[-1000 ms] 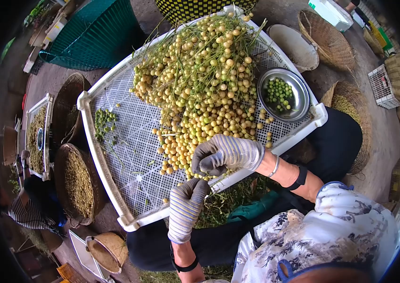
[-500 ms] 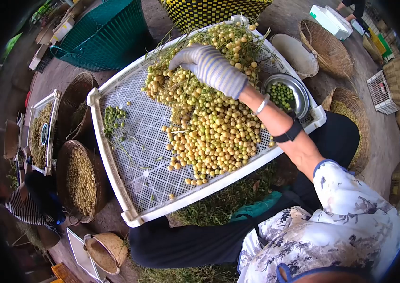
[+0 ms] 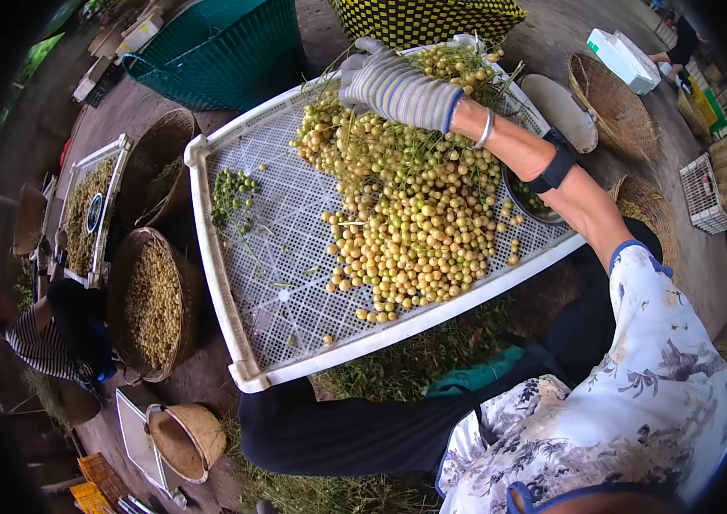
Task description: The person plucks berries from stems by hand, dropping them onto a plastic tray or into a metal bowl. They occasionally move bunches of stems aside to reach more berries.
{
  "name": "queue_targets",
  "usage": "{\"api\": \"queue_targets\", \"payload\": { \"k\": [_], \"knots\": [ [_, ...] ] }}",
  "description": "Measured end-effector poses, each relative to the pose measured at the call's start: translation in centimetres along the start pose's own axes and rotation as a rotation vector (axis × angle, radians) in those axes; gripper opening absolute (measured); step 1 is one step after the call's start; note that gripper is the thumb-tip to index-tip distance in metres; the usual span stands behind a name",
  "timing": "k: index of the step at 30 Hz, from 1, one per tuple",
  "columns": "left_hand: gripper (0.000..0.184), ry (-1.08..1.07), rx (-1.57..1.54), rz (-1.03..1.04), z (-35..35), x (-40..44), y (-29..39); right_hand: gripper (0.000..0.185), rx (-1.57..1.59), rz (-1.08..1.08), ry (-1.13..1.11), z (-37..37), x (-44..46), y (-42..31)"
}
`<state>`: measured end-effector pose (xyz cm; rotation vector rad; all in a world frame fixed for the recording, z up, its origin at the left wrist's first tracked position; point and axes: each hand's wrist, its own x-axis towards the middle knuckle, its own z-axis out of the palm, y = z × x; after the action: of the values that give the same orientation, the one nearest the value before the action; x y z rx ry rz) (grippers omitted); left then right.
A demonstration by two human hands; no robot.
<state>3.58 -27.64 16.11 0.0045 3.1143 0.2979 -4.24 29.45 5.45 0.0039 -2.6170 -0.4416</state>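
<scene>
My right hand (image 3: pixel 397 86), in a striped grey glove, is at the far side of the heap of stemmed yellow fruit (image 3: pixel 397 158). Its fingers are bent at the stems, and whatever they hold is hidden. Loose yellow fruit (image 3: pixel 415 248) lies on the near part of the white perforated tray (image 3: pixel 273 236). Small green fruit (image 3: pixel 232 193) sits on the tray's left side. My forearm partly covers a metal bowl (image 3: pixel 528 199) at the right. My left hand is out of view.
Around the tray stand a green basket (image 3: pixel 218 56), a yellow-black basket (image 3: pixel 423 21), a basket of fruit (image 3: pixel 153 304) and a wicker basket (image 3: pixel 612 103). Another person (image 3: pixel 46 334) sits at the left beside a smaller tray (image 3: pixel 93 210). Cut stems (image 3: pixel 406 355) lie below.
From the tray's near edge, my right hand has moved to the far side of the heap. My left hand has left the view. The tray appears shifted right as the view moved.
</scene>
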Motion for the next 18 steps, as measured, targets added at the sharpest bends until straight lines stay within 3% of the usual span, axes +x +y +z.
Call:
{"api": "queue_targets", "payload": {
  "k": [2,4,5,6,7,11,13,14,15,17,18],
  "knots": [
    [0.029,-0.208,-0.424,0.124,2.0,2.9,4.5,0.018,-0.085,0.017,0.023,-3.7,0.4,-0.5],
    [0.047,-0.474,-0.784,0.338,6.2,5.1,9.4,0.016,-0.148,-0.004,0.084,-6.4,0.4,-0.5],
    [0.038,-0.641,-0.981,0.297,7.1,5.4,13.4,0.014,-0.143,0.008,0.122,-7.4,-0.1,-1.0],
    [0.05,-0.825,-1.202,0.376,9.1,6.0,15.6,0.012,-0.137,0.022,0.161,-8.3,-0.8,-1.6],
    [0.061,-0.978,-1.25,0.325,10.1,6.5,18.5,0.011,-0.131,0.039,0.199,-9.1,-1.6,-2.4],
    [0.057,-1.166,-1.839,0.048,17.0,7.5,27.6,0.017,0.135,0.155,0.147,-9.9,-5.7,-7.3],
    [0.044,-1.218,-1.902,-0.011,19.8,8.8,29.5,0.019,0.188,0.197,0.058,-10.0,-8.1,-10.3],
    [0.032,-1.14,-1.865,-0.044,20.6,8.9,29.5,0.021,0.209,0.225,0.0,-9.9,-9.3,-11.9],
    [0.027,-1.129,-1.846,-0.19,21.4,9.0,29.2,0.022,0.232,0.253,-0.057,-9.7,-10.5,-13.3],
    [0.023,-1.15,-1.822,-0.164,22.9,8.7,28.0,0.015,0.276,0.313,-0.014,-8.8,-12.6,-15.4],
    [0.023,-1.111,-1.798,-0.134,22.9,8.6,27.3,0.02,0.481,0.369,0.013,-8.7,-13.3,-15.9]
  ]
}}
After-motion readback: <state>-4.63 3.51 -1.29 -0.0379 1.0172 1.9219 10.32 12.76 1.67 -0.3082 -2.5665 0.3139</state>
